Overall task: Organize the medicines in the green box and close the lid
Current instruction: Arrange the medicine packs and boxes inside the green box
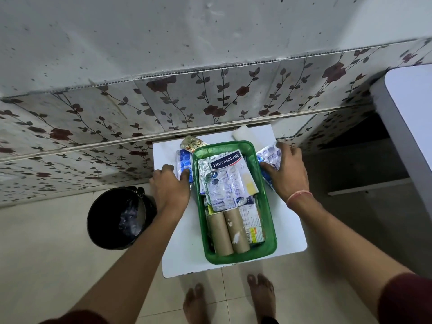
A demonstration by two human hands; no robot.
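A green box stands open on a small white table. Inside lie a Hansaplast pack, silver blister strips, two brown cardboard tubes and a small carton. Left of the box, my left hand rests on a blue blister strip, fingers closing on its near end. On the box's right side my right hand grips a bundle of blue-and-silver blister strips. A gold blister strip lies behind the box.
A white lid-like piece lies at the table's far edge against the floral tiled wall. A black bin stands on the floor to the left. A white counter is at right. My bare feet are below the table.
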